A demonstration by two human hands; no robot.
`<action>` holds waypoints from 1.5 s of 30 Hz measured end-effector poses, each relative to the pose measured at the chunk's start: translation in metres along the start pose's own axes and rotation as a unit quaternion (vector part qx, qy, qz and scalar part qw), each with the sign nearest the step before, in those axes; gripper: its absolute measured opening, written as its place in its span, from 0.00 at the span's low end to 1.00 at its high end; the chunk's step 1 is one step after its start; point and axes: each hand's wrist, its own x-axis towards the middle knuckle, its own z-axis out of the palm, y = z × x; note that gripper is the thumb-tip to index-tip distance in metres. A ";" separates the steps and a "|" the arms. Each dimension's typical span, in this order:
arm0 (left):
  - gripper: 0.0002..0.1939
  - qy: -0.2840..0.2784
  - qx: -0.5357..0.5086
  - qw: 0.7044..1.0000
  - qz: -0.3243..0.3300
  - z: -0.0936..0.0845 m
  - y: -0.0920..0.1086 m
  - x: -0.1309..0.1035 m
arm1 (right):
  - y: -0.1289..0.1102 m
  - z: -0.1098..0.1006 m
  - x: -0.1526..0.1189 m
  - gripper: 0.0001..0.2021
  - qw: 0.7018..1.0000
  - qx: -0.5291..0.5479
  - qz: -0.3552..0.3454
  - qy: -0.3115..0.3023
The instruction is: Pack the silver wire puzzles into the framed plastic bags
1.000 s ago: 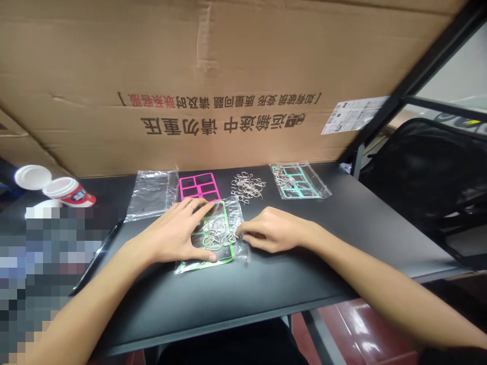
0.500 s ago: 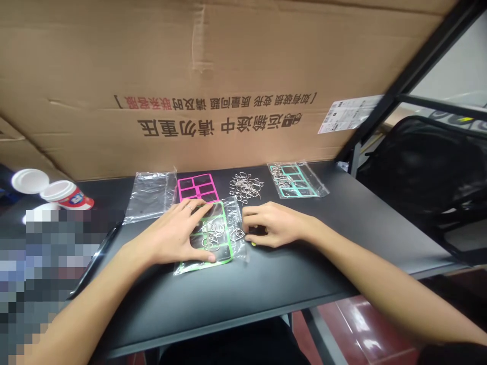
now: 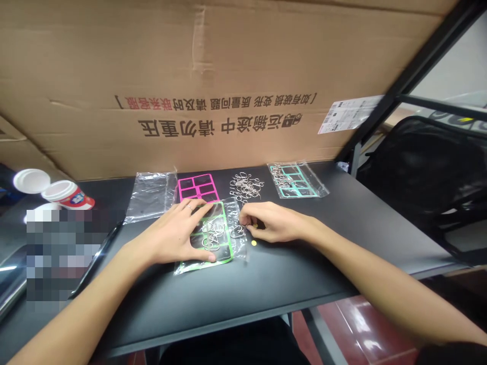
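Note:
My left hand (image 3: 178, 230) lies with fingers spread over a clear plastic bag (image 3: 239, 248). Inside the bag is a green-framed grid card (image 3: 230, 248) with several bent metal wire pieces (image 3: 211, 235) showing through. At the bag's right end, the fingertips of my right hand (image 3: 268, 223) pinch the edge of a looped metal wire puzzle (image 3: 238, 232). Just below those fingers a small yellow disc (image 3: 253, 243) rests on the table; another yellow spot shows under the curled fingers, partly hidden.
Behind my hands lie a pink grid card (image 3: 198, 186), a heap of metal wire pieces (image 3: 247, 186) and a bagged teal grid card (image 3: 297, 181). A flat clear bag (image 3: 152, 195) is at left, near a red-and-white tub (image 3: 72, 195). A cardboard box (image 3: 228, 66) walls off the back.
My right fingers have shifted slightly up and left with the looped wire piece, uncovering the yellow disc more. My left hand stays in place.

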 end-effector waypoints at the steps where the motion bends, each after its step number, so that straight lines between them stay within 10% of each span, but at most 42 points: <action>1: 0.64 -0.001 0.001 1.000 -0.001 0.000 0.000 0.000 | 0.000 0.000 0.000 0.09 1.000 0.004 0.008 0.004; 24: 0.64 -0.010 0.013 1.000 -0.007 -0.001 0.002 -0.002 | 0.030 0.000 0.000 0.04 0.952 -0.162 0.143 0.215; 34: 0.65 -0.020 0.008 1.000 -0.016 -0.001 0.004 -0.001 | -0.002 0.002 -0.002 0.14 0.998 0.014 -0.051 -0.043; 45: 0.64 -0.011 0.006 1.000 -0.005 -0.001 0.002 0.000 | 0.001 -0.005 -0.001 0.11 0.997 -0.039 0.007 -0.062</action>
